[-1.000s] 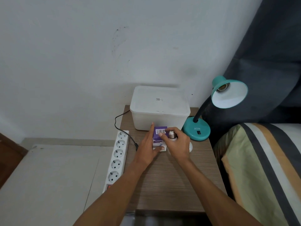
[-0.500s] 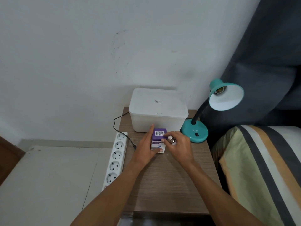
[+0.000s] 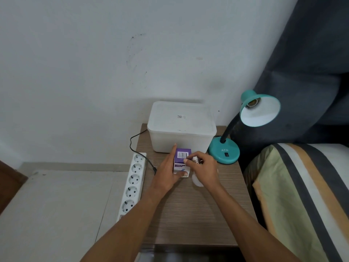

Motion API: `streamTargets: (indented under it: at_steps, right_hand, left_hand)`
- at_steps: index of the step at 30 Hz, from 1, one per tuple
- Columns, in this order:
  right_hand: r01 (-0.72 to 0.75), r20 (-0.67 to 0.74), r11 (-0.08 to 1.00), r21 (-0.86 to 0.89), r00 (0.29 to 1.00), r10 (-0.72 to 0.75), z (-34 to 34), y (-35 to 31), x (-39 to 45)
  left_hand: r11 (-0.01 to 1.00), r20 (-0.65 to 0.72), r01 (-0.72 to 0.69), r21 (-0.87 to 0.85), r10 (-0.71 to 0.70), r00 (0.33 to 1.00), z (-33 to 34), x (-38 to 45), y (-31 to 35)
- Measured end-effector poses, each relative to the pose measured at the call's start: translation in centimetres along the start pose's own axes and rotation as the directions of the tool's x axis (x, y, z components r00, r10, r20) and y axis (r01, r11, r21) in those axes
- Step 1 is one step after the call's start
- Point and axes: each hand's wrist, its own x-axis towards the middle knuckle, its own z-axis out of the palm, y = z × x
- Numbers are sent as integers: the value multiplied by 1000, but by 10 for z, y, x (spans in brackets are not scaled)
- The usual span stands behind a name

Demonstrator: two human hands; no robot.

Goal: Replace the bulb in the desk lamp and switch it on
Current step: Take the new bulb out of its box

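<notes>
Fingers of the right hand (image 3: 204,168) curl around a bulb (image 3: 196,173), whose metal screw base pokes out toward the far side while the white globe shows below the palm, close to the table (image 3: 198,214); whether the globe rests on the wood I cannot tell. That hand's fingertips also reach the top of a small purple box (image 3: 182,160), probably the new bulb's carton. The left hand (image 3: 170,172) clasps the box from its left side, thumb across the near face, which looks like a way to steady it while the right hand works at the flap.

Just beyond the box stands a white tub (image 3: 181,127), lid on. To the right, the teal lamp (image 3: 224,151) sits at the table's far right corner, its shade (image 3: 261,111) tipped toward the camera so the socket (image 3: 254,103) shows empty. The old bulb is likely the one in hand.

Left of the table lies a power strip (image 3: 133,183), with a black cord (image 3: 139,154) running by it; the cord's plug end lies loose and appears unplugged.
</notes>
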Motion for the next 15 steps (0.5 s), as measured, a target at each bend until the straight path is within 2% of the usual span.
streamTargets:
  at_steps: [7,15]
  right_hand:
    - [-114,43,985,132,993,109,2,5,4]
    - [-96,48,995,16,994,95,-3,-5,-1]
  left_hand:
    - [1000,-10,-15,-5,15,1000,-1,-1,2]
    - [997,-47,-71,39,73,996,1,-3,2]
